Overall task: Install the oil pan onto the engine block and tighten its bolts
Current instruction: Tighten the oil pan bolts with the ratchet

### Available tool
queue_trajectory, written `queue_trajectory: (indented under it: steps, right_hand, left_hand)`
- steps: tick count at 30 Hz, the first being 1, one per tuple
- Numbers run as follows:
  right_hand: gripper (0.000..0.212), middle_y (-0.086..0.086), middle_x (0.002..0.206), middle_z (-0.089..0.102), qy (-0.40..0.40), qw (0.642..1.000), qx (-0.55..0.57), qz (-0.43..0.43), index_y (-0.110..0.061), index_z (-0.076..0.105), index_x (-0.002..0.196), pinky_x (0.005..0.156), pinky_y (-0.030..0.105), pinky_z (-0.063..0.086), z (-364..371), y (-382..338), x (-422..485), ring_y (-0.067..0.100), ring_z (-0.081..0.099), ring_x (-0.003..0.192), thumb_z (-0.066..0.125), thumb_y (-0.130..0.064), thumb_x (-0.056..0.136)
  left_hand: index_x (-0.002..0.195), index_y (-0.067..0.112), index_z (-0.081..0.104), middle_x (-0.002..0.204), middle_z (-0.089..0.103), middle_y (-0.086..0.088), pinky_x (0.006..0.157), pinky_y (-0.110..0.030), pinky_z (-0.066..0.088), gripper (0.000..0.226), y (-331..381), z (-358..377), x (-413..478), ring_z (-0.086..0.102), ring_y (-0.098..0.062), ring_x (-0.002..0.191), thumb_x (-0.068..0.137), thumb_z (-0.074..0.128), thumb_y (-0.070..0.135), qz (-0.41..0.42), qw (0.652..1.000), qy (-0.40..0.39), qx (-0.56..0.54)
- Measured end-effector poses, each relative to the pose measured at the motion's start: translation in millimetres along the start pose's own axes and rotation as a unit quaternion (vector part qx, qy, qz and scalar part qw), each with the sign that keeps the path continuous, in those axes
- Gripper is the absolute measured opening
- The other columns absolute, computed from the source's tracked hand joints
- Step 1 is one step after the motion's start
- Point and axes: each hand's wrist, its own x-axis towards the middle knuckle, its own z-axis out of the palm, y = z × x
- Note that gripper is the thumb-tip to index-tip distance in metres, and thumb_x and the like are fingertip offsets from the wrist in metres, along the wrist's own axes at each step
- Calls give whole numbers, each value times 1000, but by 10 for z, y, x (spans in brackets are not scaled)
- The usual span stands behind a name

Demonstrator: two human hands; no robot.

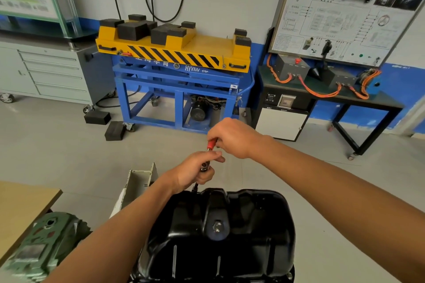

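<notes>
A glossy black oil pan (pixel 230 232) fills the bottom centre, bottom side up, with a drain plug (pixel 218 226) in its middle. A ratchet wrench with a red handle (pixel 211 144) stands over the pan's far left edge, its socket extension (pixel 195 187) reaching down to the flange. My left hand (pixel 195 171) grips the wrench's head and extension. My right hand (pixel 232 138) holds the red handle just above it. The bolt under the socket is hidden, and so is the engine block beneath the pan.
A green metal casting (pixel 39 246) lies at the lower left beside a wooden tabletop (pixel 20 209). A white bracket (pixel 138 184) stands left of the pan. Beyond are a blue and yellow lift table (pixel 177 71), black blocks (pixel 97 117) on the floor, a grey cabinet (pixel 53 71) and a training bench (pixel 328 89).
</notes>
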Motion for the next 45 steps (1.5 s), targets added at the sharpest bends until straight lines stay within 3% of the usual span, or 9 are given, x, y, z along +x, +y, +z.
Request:
queue_trajectory:
  steps: [4,13,20,25,28,32,37,41,45]
  right_hand:
    - [16,2,95,69,6,1000,17,-19,-16,73,100,78,43,53,54,24,21,23,64,88,59,-10,95]
    - [22,-1,76,55,-53,998,-19,6,-22,64,81,64,41,51,9,112,-231,24,59,73,62,-39,95]
    - [50,-4,59,38,-31,998,-60,-14,-23,36,58,47,28,20,15,-107,-392,11,34,51,59,-48,95]
    - [47,-8,45,50,-54,996,-36,-57,-25,42,56,48,27,31,-5,-341,-499,5,42,47,57,-45,95]
    - [48,-12,47,45,-53,996,6,-76,-26,43,53,48,27,30,-1,-520,-548,3,38,49,57,-47,94]
    - [48,-8,56,44,-46,995,21,-83,-24,45,56,48,26,27,34,-691,-510,5,36,54,56,-52,95]
    - [53,-8,53,41,-52,993,60,-82,-23,41,53,48,26,24,33,-669,-505,5,35,52,61,-53,92]
    - [51,-7,51,43,-87,991,74,-68,-18,49,55,48,26,30,1,-543,-521,7,38,49,66,-53,88]
    - [45,-4,50,58,-141,986,77,-39,-14,58,58,59,31,49,-51,-366,-511,10,55,56,69,-48,86]
  left_hand:
    - [117,0,59,48,23,3,50,-27,15,50,-9,-22,-11,18,-14,47,75,61,28,6,1000,9,-15]
    - [97,10,62,46,20,2,53,-33,12,45,23,-22,-13,17,-15,46,91,49,52,7,995,74,-66]
    - [95,7,62,48,23,2,49,-30,18,53,-8,-48,7,19,-15,44,97,46,57,3,990,122,-68]
    - [78,13,66,53,32,-3,46,-27,21,56,-18,-60,14,22,-14,44,96,46,62,7,988,134,-78]
    - [83,9,66,61,41,-9,52,-30,27,61,8,-45,-12,31,-20,52,91,47,67,4,988,132,-78]
    - [96,3,68,98,56,-19,83,-44,35,66,6,-44,-21,48,-31,90,94,44,65,2,986,154,-61]
    - [99,2,70,108,60,-25,83,-44,39,70,8,-41,-20,52,-33,96,97,39,64,5,988,150,-39]
    - [104,1,70,74,51,-9,54,-32,28,74,-5,-48,-2,36,-21,59,94,41,68,-2,991,124,-42]
    - [81,16,74,58,37,-6,48,-27,19,61,-34,-72,-1,18,-16,50,99,39,63,3,994,87,-64]
